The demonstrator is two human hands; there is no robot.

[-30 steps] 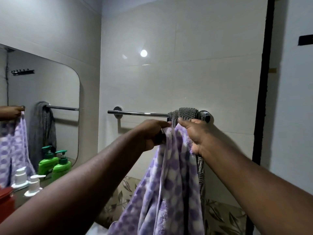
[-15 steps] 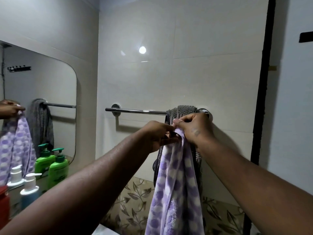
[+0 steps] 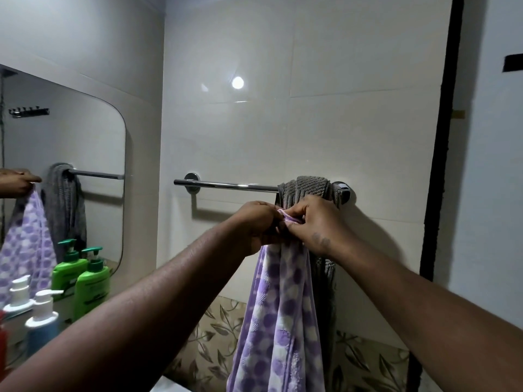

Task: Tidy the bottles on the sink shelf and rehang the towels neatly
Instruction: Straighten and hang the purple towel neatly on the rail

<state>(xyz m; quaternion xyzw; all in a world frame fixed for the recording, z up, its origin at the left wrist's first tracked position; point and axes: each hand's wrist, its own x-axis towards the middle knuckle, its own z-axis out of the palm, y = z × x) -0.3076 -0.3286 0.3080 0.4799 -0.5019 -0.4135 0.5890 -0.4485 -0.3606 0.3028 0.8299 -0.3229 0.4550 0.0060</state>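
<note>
Two hands meet just below the towel bar (image 3: pixel 226 185), both pinched onto the top edge of the purple spotted towel (image 3: pixel 280 306). Left hand (image 3: pixel 254 224): grip closed, fingers curled around the bunched cloth. Right hand (image 3: pixel 317 222): grip narrow, fingertips (image 3: pixel 293 225) nipping a small fold of the hem, touching the left hand. Towel hangs straight down from the hands in loose folds, not over the bar. Grey ribbed towel (image 3: pixel 307 189) draped over the right end of the bar, bunched against the wall mount, directly behind the hands and hanging behind the purple one. Left portion of bar bare. Far left, by the mirror (image 3: pixel 93 142): green pump bottle (image 3: pixel 90 287) and a white-pump blue bottle (image 3: pixel 42 321), both upright, near each other, reflections behind them.
</note>
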